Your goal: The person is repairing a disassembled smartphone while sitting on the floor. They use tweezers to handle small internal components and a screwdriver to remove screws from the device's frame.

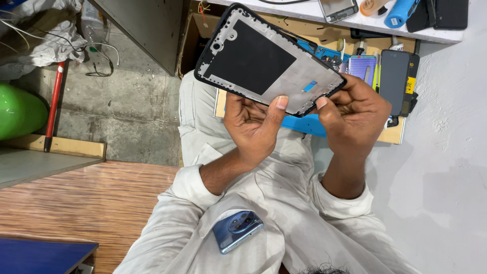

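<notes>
Both my hands hold up a phone's middle frame, grey metal with a black rim, a large black rectangle and a small blue tab near its lower end. My left hand grips the lower edge from below, thumb pressed on the rim. My right hand pinches the lower right corner with thumb and curled fingers. A blue phone lies back-up on my pale shirt below my left forearm, its round camera cluster showing.
Behind the frame a wooden board carries a blue mat, a purple plate and a dark phone screen. A white shelf holds tools. At left are a green object, a red-handled stick and a wood-grain surface.
</notes>
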